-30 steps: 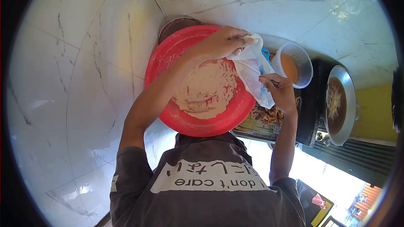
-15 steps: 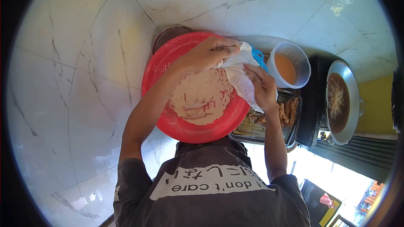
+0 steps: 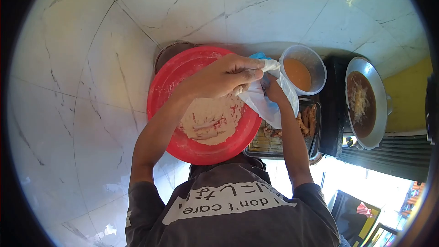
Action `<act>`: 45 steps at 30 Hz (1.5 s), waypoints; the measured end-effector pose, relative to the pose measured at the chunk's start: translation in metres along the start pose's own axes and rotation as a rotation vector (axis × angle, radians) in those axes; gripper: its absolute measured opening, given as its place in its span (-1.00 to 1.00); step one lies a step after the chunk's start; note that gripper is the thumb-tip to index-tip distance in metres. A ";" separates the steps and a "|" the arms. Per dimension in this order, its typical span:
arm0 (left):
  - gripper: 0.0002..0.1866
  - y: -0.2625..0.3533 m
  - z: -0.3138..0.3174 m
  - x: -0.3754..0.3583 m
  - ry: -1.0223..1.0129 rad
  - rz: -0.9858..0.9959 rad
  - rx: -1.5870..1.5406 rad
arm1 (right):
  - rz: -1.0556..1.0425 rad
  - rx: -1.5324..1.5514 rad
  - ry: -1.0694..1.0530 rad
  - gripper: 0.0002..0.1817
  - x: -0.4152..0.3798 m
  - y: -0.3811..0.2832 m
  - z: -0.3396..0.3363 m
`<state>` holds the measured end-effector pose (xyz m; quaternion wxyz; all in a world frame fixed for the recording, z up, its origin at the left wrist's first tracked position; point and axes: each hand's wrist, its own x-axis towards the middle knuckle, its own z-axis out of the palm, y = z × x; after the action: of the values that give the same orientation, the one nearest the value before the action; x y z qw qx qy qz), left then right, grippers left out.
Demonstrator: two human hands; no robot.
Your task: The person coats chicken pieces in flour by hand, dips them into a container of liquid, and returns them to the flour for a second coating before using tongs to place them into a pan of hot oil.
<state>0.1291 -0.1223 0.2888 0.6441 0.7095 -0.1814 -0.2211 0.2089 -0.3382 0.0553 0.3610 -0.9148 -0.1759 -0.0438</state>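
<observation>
My left hand (image 3: 233, 75) is closed in a pinch on the rim of a thin white plastic bag (image 3: 287, 90), holding it up over the right edge of a red basin (image 3: 157, 105). My right hand (image 3: 275, 92) reaches into the bag's mouth, its fingers hidden by the plastic and shadow. Pale flour (image 3: 208, 116) covers the middle of the basin, with red streaks of the bottom showing through. Whatever lies inside the bag cannot be made out.
A clear tub of orange liquid (image 3: 299, 74) stands right of the bag. Below it, fried brown pieces (image 3: 308, 120) lie on a wire rack in a tray (image 3: 256, 148). Farther right, a metal wok (image 3: 379, 82) holds brown oil with food frying. A tiled wall (image 3: 270, 13) rises behind.
My right hand has gone from the bag's outer edge into its opening. The left hand keeps its pinch on the rim. The whole view has shifted slightly.
</observation>
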 end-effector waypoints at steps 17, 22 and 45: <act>-0.63 0.014 0.011 0.000 -0.125 -0.046 -0.021 | 0.302 -0.068 -0.299 -0.42 -0.011 0.020 0.018; -0.63 0.015 0.008 -0.001 -0.169 -0.050 -0.045 | 0.299 -0.097 -0.473 -0.36 -0.002 0.024 0.010; -0.56 -0.012 -0.010 0.026 0.192 0.055 0.105 | 0.173 -0.310 -0.072 -0.70 -0.016 -0.091 -0.098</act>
<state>0.1564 -0.1266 0.2760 0.6262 0.7549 -0.1497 -0.1247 0.1667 -0.3471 0.1828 0.2117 -0.9721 -0.1006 -0.0064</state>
